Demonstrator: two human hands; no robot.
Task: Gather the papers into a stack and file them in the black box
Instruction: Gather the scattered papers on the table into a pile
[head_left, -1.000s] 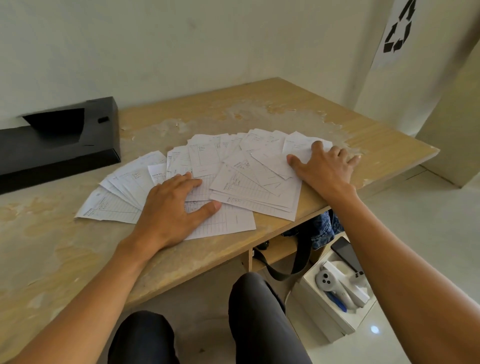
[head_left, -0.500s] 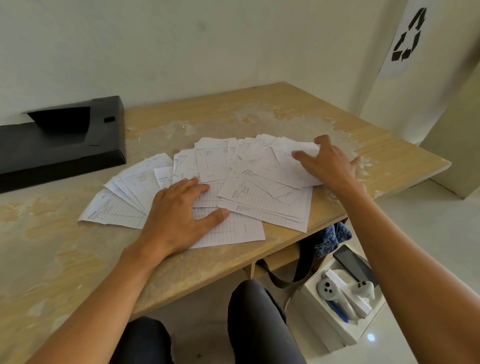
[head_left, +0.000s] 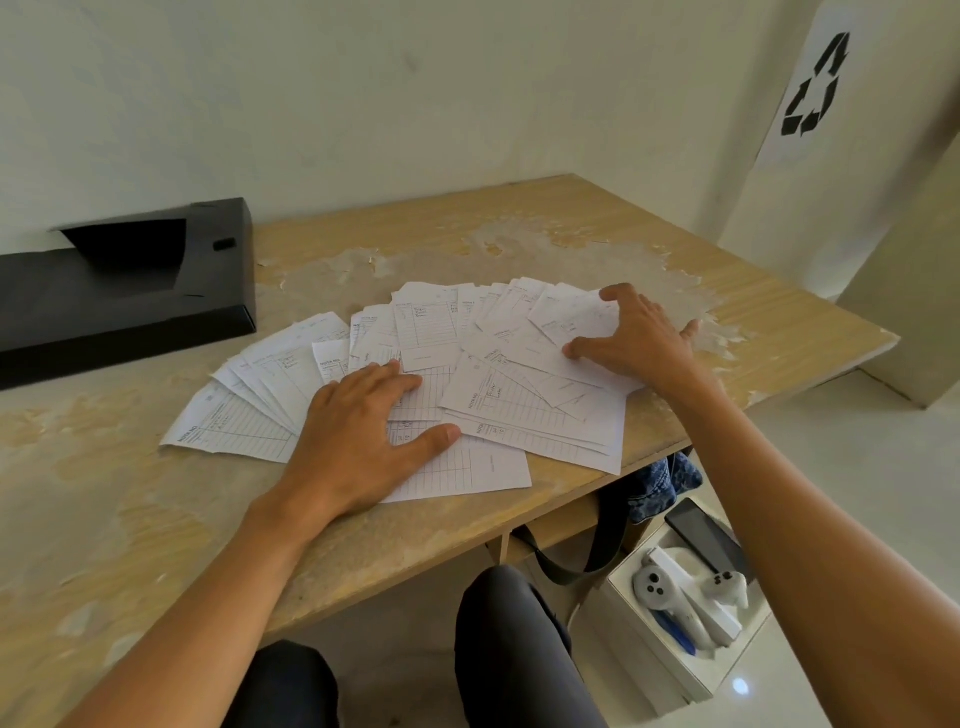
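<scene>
Sweeping the fanned papers (head_left: 415, 384) inward with both flat, open hands, left hand (head_left: 358, 436) and right hand (head_left: 639, 338), could perhaps push near sheets off the table (head_left: 519, 244).

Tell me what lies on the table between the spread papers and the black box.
Nothing: in the head view, only bare, worn table shows between the black box and the nearest papers. Both hands rest on the papers.

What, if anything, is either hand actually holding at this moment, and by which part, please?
Nothing is lifted. The left hand lies flat on the fanned papers; the right hand curls its fingers over their right-hand sheets, pressing them to the table.
</scene>
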